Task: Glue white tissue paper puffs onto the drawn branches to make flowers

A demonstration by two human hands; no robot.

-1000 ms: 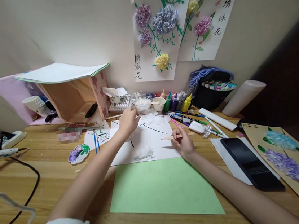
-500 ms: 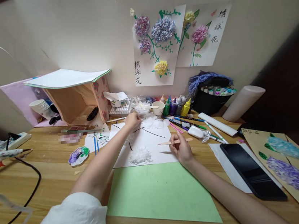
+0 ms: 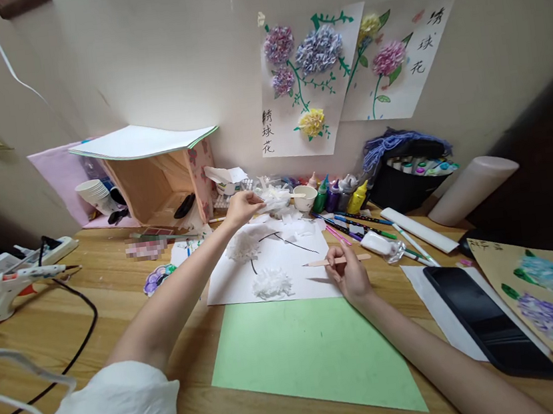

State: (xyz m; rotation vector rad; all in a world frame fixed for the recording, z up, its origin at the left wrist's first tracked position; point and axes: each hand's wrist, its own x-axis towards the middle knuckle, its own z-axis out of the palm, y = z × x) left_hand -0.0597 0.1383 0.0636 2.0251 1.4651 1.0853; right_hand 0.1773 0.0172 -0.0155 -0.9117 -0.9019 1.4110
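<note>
- White paper (image 3: 313, 284) lies on the worktop (image 3: 116, 297), forward of the green sheet (image 3: 315, 357) and between the forearms.
- The right hand (image 3: 349, 272), at the paper's right edge, is closed around a pencil (image 3: 316, 264), its point leftward over the paper.
- The left hand (image 3: 245, 208), fingers drawn together, is at the paper's far side, just beside white strips (image 3: 276, 197); whether it grips any, I cannot tell.
- Two white tufts (image 3: 272, 283) sit on the paper, nearer the person than the left hand.
- Right of the paper: a phone (image 3: 489, 322).
- Beyond it: a cup (image 3: 305, 199) and bottles (image 3: 334, 198).
</note>
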